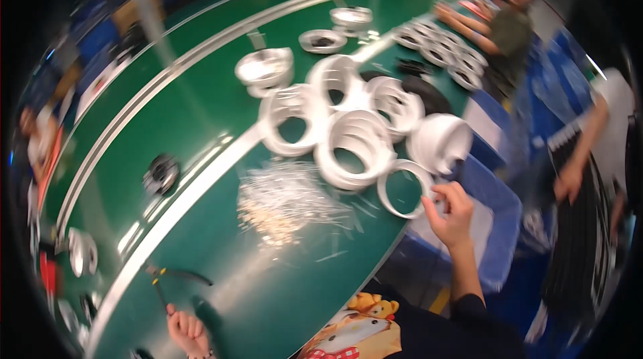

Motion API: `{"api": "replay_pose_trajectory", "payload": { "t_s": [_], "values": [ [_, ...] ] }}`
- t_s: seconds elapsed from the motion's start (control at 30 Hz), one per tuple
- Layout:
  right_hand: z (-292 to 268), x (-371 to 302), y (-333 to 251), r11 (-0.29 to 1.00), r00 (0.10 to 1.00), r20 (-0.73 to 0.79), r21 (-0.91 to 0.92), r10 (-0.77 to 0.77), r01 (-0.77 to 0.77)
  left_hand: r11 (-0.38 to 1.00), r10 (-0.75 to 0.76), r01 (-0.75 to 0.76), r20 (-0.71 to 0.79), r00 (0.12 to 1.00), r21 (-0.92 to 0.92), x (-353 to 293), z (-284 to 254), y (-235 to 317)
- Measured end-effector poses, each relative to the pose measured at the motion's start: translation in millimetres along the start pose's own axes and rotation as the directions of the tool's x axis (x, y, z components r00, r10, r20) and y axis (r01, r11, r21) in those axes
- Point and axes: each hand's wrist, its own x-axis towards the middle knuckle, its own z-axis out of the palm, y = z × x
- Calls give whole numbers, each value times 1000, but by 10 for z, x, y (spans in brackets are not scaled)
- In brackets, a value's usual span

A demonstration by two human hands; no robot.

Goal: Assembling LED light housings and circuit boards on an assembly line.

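At the lower left, my left hand is closed round one handle of a pair of black and yellow pliers, whose jaws point away from me over the green table. My right hand pinches the right rim of a thin white ring at the table's near edge. Beyond that ring stand several stacks of white rings. Left of it lies a pile of clear thin strips, with small cream-coloured pieces along its near side. Motion blurs some details.
A blue bin stands below the table's right edge. A black round part lies across the pale strip. White bowl-like parts sit farther back. One person sits at the far right; another person's arm holds black strips nearer.
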Motion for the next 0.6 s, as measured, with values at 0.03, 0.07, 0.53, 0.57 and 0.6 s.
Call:
{"api": "replay_pose_trajectory", "payload": {
  "t_s": [0.03,0.07,0.53,0.57,0.6],
  "values": [
    [72,62,-87,1000,998,61,11,-26,25,996,-87,88,35,996,-9,-102,1,-18],
    [156,57,-80,996,986,146,-28,-76,81,997,-68,71,-64,996,42,-162,-50,-69],
    [247,-119,4,979,923,378,-155,-66,134,-436,108,-151,218,970,887,1394,1468,697],
    [177,-140,-2,980,924,375,-143,-75,138,-492,126,-196,292,948,848,1674,1708,607],
    [56,-191,-40,985,937,350,-160,-5,65,-565,154,-219,362,919,796,2053,1706,533]
  ]
}}
